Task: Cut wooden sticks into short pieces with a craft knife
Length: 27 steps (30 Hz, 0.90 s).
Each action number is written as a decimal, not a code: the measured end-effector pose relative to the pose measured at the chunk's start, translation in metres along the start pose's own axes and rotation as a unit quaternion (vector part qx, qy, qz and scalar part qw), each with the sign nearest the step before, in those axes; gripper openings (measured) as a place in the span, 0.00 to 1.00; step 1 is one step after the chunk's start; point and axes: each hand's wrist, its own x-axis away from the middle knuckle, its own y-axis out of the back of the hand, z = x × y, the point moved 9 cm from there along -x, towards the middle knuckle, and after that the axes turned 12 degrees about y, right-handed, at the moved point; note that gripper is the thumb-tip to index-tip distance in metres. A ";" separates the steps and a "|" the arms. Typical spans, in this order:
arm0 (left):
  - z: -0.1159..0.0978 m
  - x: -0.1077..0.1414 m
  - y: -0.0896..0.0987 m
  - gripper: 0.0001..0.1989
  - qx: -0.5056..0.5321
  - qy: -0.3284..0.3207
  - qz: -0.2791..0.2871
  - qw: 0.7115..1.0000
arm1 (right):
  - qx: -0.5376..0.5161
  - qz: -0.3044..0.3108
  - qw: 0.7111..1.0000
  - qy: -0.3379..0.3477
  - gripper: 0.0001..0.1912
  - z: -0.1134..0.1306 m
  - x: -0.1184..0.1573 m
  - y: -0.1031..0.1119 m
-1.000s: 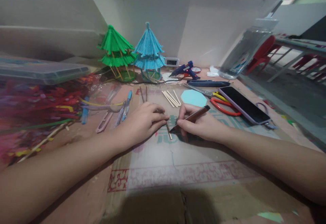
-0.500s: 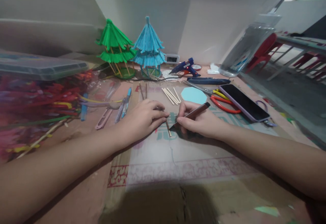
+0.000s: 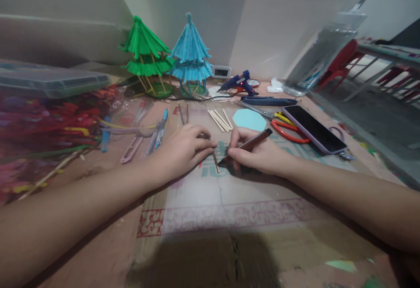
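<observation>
Between the fingertips of my left hand (image 3: 188,150) is a thin wooden stick (image 3: 215,161), mostly coloured brown with a pale near end. My right hand (image 3: 252,150) is closed around a brown marker pen (image 3: 254,140), its dark tip touching or almost touching the stick near that pale end. Beyond my hands lie several plain wooden sticks (image 3: 219,121) beside a light blue octagonal piece (image 3: 249,119). Two brown sticks (image 3: 183,114) rest behind my left hand. Printed cardboard (image 3: 193,196) lies under both hands.
Green (image 3: 147,52) and blue (image 3: 190,56) two-tiered pagoda models stand at the back, near a glue gun (image 3: 241,82). Scissors (image 3: 288,130) and a phone (image 3: 313,130) lie right. Coloured pipe cleaners (image 3: 59,130) pile up left under a plastic case (image 3: 52,81). A clear bottle (image 3: 315,60) stands back right.
The view has shifted slightly. My hands keep nearly the same pose, and the marker's tip stays at the near end of the stick.
</observation>
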 end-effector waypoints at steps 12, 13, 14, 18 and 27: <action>0.008 -0.004 -0.008 0.19 0.012 -0.008 0.138 0.990 | -0.015 -0.027 1.000 -0.006 0.09 -0.007 -0.002 0.005; 0.009 -0.003 -0.009 0.21 0.009 -0.017 0.154 0.988 | -0.021 -0.033 0.999 -0.005 0.10 -0.009 -0.003 0.006; 0.010 -0.002 -0.008 0.25 0.007 -0.026 0.168 0.985 | -0.028 -0.036 0.999 -0.004 0.11 -0.010 -0.003 0.007; 0.013 0.006 -0.008 0.57 0.017 -0.049 0.215 0.975 | -0.048 -0.042 0.998 0.001 0.13 -0.013 -0.005 0.009; 0.009 -0.005 -0.009 0.21 0.011 0.008 0.131 0.991 | -0.053 -0.060 0.997 0.018 0.12 -0.013 -0.005 0.011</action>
